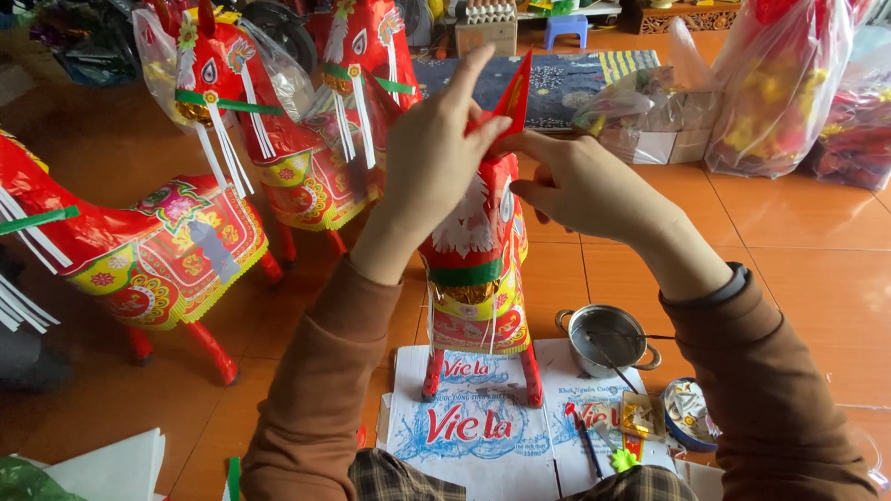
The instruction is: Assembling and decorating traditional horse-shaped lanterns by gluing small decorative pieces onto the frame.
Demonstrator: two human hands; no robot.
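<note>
Two hands: both up on one red paper horse [477, 272] standing on printed sheets [478, 422] at centre.
Left hand [434, 165]: fingers pinched shut on the horse's red ear [514, 95], at 12 o'clock of the horse.
Right hand [578, 186]: closed against the head from 3 o'clock, fingertips at the ear's base.
Metal pot [607, 338]: on the floor at 4 o'clock of the horse.
Finished horses [155, 248]: standing at 9 to 10 o'clock.
Plastic bags [773, 84]: 2 o'clock.
</note>
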